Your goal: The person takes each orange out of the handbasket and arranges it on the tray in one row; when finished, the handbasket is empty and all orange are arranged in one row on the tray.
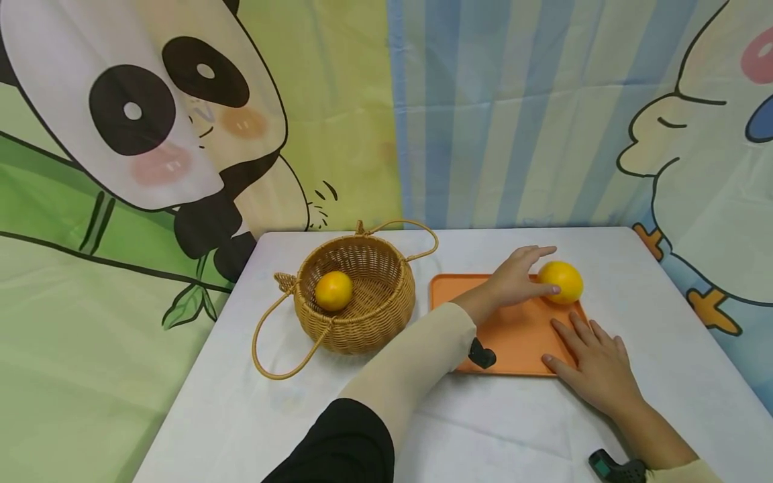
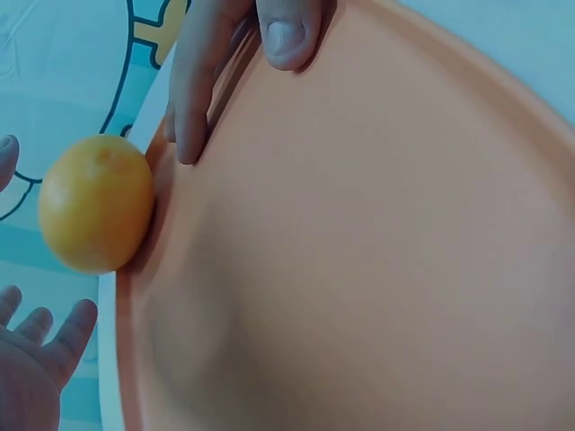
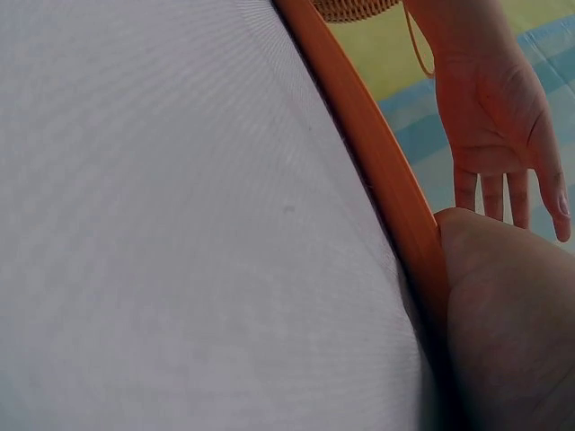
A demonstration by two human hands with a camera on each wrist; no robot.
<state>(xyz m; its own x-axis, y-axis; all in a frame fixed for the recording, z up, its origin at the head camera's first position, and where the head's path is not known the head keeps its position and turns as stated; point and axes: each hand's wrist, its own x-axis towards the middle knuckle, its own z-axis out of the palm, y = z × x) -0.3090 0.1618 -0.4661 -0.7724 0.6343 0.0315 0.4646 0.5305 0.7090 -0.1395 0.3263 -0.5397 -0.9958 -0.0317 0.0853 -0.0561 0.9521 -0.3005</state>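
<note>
Orange (image 1: 565, 280) sits at the tray's (image 1: 513, 342) far right corner, by the left hand (image 1: 513, 278), which is released, thumb and fingers spread over the tray. The right hand (image 1: 598, 365), unclenched, rests spread on the tray's right edge; left of the tray, a basket (image 1: 368, 335) holds another orange (image 1: 333, 291).

Basket (image 1: 359, 335) left, one fruit (image 1: 333, 291) inside — tray (image 1: 519, 341) right, another fruit (image 1: 566, 279) at its far-right corner.

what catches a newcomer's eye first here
A black-and-white cartoon panda fills the head view's upper left. On the white table, one round yellow fruit sits in a tan wicker basket, and another at the far right corner of a rectangular orange tray, beside the left hand.
</note>
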